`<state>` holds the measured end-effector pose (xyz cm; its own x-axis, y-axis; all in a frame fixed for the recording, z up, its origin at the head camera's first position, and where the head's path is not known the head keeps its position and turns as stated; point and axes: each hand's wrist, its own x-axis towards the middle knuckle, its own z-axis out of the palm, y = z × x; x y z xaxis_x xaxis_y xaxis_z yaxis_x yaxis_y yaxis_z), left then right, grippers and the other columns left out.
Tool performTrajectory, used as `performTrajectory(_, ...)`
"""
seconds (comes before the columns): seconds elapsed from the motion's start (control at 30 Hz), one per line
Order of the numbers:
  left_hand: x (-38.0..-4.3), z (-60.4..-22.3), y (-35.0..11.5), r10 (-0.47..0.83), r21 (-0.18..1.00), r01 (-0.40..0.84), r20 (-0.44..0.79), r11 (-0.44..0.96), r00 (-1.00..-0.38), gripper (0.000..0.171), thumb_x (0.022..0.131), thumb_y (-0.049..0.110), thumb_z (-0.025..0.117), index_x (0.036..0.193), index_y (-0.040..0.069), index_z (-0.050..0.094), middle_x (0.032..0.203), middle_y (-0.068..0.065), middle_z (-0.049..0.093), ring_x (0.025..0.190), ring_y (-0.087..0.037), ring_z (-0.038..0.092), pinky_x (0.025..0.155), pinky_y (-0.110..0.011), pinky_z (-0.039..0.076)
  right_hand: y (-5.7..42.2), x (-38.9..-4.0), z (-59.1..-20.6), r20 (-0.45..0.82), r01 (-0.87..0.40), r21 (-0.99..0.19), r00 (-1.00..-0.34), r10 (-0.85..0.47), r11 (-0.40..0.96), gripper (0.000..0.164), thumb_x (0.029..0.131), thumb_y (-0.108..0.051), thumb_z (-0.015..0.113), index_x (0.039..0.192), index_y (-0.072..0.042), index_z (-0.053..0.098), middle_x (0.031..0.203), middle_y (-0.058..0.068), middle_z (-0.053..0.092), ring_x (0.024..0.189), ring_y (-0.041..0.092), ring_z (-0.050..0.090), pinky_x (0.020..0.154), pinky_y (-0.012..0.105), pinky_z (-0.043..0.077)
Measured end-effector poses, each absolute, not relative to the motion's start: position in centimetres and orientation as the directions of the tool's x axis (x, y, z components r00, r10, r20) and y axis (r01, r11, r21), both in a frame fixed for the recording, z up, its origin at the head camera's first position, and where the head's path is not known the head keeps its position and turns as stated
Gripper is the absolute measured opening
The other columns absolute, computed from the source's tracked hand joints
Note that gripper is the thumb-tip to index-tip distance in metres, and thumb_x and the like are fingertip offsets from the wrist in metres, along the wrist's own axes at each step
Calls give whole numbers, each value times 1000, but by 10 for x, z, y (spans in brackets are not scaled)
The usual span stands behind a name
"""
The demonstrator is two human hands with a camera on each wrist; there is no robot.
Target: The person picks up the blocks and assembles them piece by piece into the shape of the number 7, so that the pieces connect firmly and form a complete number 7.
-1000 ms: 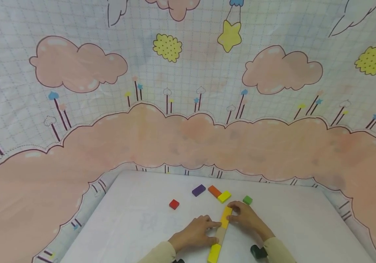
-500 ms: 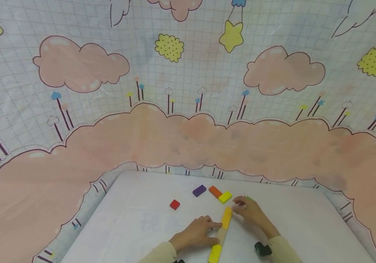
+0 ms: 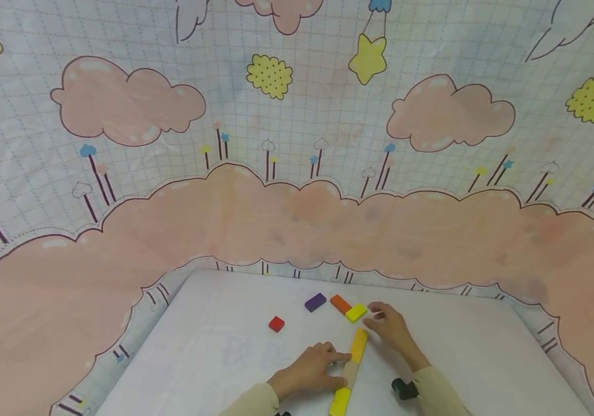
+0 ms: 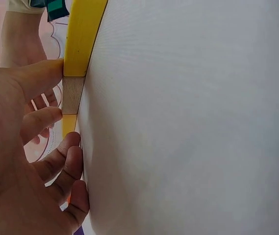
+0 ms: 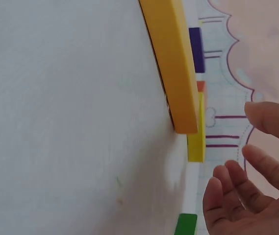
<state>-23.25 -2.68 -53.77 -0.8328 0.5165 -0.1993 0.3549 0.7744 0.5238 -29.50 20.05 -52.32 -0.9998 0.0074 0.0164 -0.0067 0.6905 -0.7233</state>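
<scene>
Three blocks lie end to end in a row: a yellow block (image 3: pixel 340 403) nearest, a plain wooden block (image 3: pixel 350 372) in the middle, an orange-yellow block (image 3: pixel 359 345) farthest. Along the row's left side, my left hand (image 3: pixel 310 370) touches it with thumb and index fingertips, at the two joints of the wooden block in the left wrist view. Its other fingers are loosely bent. Past the row's far end, my right hand (image 3: pixel 390 332) holds nothing, fingers relaxed and spread. Close to its fingertips is a bright yellow block (image 3: pixel 356 313), against an orange block (image 3: pixel 340 304).
A purple block (image 3: pixel 315 302) and a red block (image 3: pixel 276 324) lie farther left on the white table (image 3: pixel 198 346). The right wrist view shows a green block (image 5: pixel 186 225), hidden by my right hand in the head view. A patterned cloth (image 3: pixel 297 219) rises behind.
My right hand has let go of the orange-yellow block and moved away from the row, toward the bright yellow block. My left hand keeps its place against the row.
</scene>
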Motion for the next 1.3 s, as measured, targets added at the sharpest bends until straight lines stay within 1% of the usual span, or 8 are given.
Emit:
performTrajectory(0.23, -232, -536, -26, 508, 515, 350, -201, 782, -838, 51, 85, 49, 72, 133, 49, 55, 103, 12, 57, 87, -6, 47, 83, -29, 49, 188, -305, -525, -60, 102, -752, -994, 86, 652, 49, 89, -22, 71, 133, -8, 55, 133, 17, 57, 119, 34, 55, 95, 48, 53)
performTrajectory(0.37, -232, -537, -26, 501, 512, 344, -206, 787, -841, 51, 85, 49, 72, 133, 49, 55, 103, 12, 57, 87, -6, 47, 83, -30, 49, 185, -311, -529, -77, 125, -755, -992, 102, 644, 52, 88, -23, 71, 135, -7, 53, 135, 18, 55, 121, 36, 53, 98, 50, 51)
performTrajectory(0.53, -232, -538, -26, 497, 518, 335, -210, 787, -842, 50, 85, 49, 72, 132, 50, 56, 103, 12, 57, 87, -6, 48, 82, -30, 49, 185, -318, -537, -75, 111, -756, -994, 84, 645, 55, 89, -22, 71, 137, -6, 51, 137, 20, 54, 123, 38, 52, 100, 52, 49)
performTrajectory(0.73, -232, -538, -25, 494, 517, 331, -214, 789, -843, 49, 84, 50, 72, 131, 52, 55, 104, 12, 57, 88, -6, 48, 83, -30, 49, 187, -323, -536, -80, 84, -751, -996, 36, 655, 52, 91, -20, 69, 138, -7, 52, 138, 19, 55, 123, 37, 53, 101, 53, 47)
performTrajectory(0.87, -232, -538, -25, 494, 515, 333, -213, 790, -843, 49, 85, 50, 71, 131, 52, 55, 105, 12, 57, 88, -6, 48, 82, -30, 49, 187, -325, -534, -111, 103, -753, -993, 28, 650, 54, 89, -23, 71, 138, -8, 53, 137, 19, 55, 122, 36, 53, 102, 53, 47)
performTrajectory(1.07, -232, -537, -23, 493, 514, 332, -213, 791, -844, 50, 85, 50, 72, 132, 51, 55, 107, 12, 58, 89, -6, 49, 83, -30, 50, 185, -326, -533, -161, 158, -750, -985, 54, 642, 58, 86, -24, 74, 137, -5, 52, 136, 22, 55, 121, 39, 51, 103, 55, 45)
performTrajectory(1.3, -231, -536, -22, 482, 496, 333, -207, 802, -851, 50, 85, 49, 72, 132, 50, 55, 108, 11, 58, 90, -8, 49, 86, -32, 50, 183, -329, -536, -154, 153, -711, -986, 61, 687, 63, 84, -26, 77, 137, -3, 52, 135, 23, 54, 120, 39, 52, 101, 53, 47)
